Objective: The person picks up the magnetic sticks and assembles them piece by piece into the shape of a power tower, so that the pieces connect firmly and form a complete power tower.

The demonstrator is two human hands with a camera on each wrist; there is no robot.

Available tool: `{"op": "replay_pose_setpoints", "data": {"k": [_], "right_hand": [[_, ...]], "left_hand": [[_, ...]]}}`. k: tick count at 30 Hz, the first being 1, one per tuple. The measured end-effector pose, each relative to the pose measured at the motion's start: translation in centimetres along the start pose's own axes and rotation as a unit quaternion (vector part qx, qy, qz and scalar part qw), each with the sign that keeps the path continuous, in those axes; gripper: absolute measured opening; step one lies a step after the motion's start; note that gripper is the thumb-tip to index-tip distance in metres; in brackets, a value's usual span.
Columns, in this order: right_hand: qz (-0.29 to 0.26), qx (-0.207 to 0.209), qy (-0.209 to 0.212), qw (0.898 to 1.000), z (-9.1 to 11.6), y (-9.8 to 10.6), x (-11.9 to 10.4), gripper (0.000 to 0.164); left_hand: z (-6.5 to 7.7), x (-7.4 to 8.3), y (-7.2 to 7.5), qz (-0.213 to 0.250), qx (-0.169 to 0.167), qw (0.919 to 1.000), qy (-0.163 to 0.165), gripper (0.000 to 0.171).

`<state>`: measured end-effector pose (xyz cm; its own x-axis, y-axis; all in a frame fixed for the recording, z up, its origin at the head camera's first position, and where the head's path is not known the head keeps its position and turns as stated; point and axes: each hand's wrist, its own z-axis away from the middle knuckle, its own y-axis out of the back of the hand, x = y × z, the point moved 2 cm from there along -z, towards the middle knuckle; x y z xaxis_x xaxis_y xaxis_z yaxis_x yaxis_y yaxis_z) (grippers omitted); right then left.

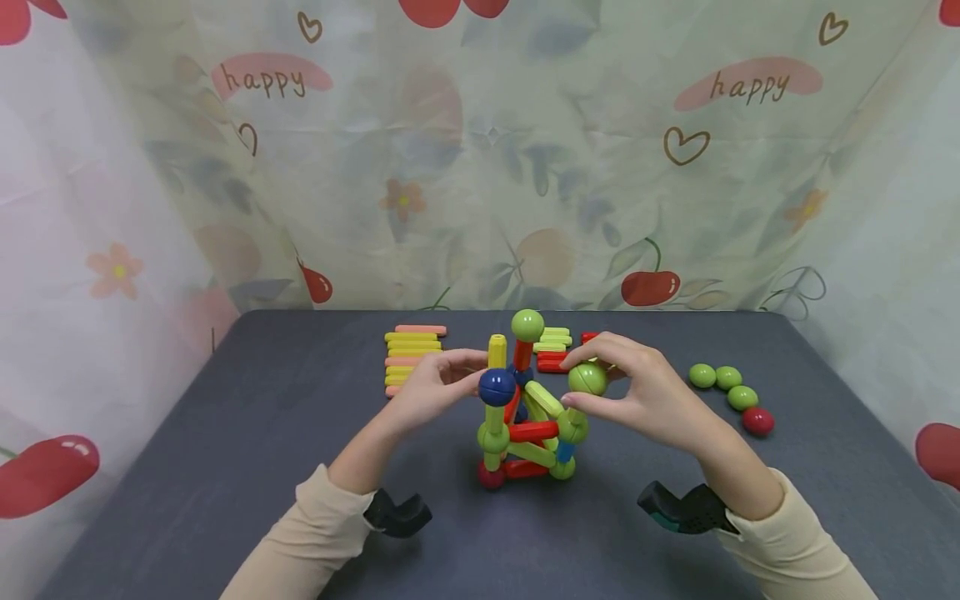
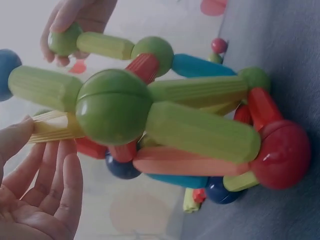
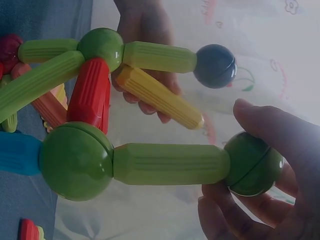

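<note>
A structure of magnetic rods and balls stands on the table, its lower red ball (image 1: 491, 475) and green ball (image 1: 562, 467) at the near side. My left hand (image 1: 438, 385) is at its left, pinching a yellow rod (image 2: 55, 126) between thumb and fingers; the right wrist view shows this rod slanting. My right hand (image 1: 641, 387) holds a green ball (image 3: 252, 163) with fingers curled about it. That ball sits on the end of a light green rod (image 3: 171, 164). On the left upright is a dark blue ball (image 1: 497, 387). Another green ball (image 1: 528, 326) tops a red rod at the back.
Yellow and pink rods (image 1: 412, 346) lie in a row at the back left. Light green rods (image 1: 553, 338) and red rods (image 1: 552, 362) lie behind the structure. Several green balls (image 1: 727, 378) and a red ball (image 1: 758, 421) rest at the right. A patterned curtain (image 1: 487, 167) hangs behind the table.
</note>
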<state>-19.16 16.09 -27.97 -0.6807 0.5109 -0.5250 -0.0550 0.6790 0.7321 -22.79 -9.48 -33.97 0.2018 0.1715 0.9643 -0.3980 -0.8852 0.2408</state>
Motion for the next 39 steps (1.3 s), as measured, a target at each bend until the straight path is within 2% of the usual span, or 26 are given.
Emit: {"op": "replay_pose_setpoints", "data": {"k": [5,11,15,18,24,29,39], "right_hand": [[-0.002,0.002,0.005,1.000,-0.1,-0.2,0.1,0.029],[-0.005,0.011,0.024,1.000,-0.3,-0.8,0.2,0.029],[-0.008,0.016,0.034,0.999,-0.5,-1.3,0.4,0.035],[-0.010,0.006,0.034,0.999,-0.7,-1.6,0.4,0.044],[-0.039,-0.033,0.009,0.999,-1.1,-1.8,0.4,0.057],[-0.053,-0.041,0.003,0.998,-1.3,-1.8,0.4,0.056],[-0.052,-0.039,0.016,0.998,-1.3,-1.8,0.4,0.050]], "left_hand": [[0.0,-0.5,-0.4,0.027,-0.008,0.9996,0.008,0.038],[-0.2,-0.6,-0.9,0.033,-0.015,0.9993,0.013,0.040],[-0.3,-0.5,-1.4,0.051,-0.026,0.9983,0.014,0.039],[-0.4,-0.5,-1.6,0.052,-0.031,0.9981,0.013,0.039],[-0.5,-0.6,-1.7,0.043,-0.034,0.9985,0.003,0.040],[-0.6,-0.6,-1.9,0.042,-0.035,0.9985,0.002,0.041],[-0.6,-0.5,-2.1,0.034,-0.018,0.9990,0.023,0.038]]}}
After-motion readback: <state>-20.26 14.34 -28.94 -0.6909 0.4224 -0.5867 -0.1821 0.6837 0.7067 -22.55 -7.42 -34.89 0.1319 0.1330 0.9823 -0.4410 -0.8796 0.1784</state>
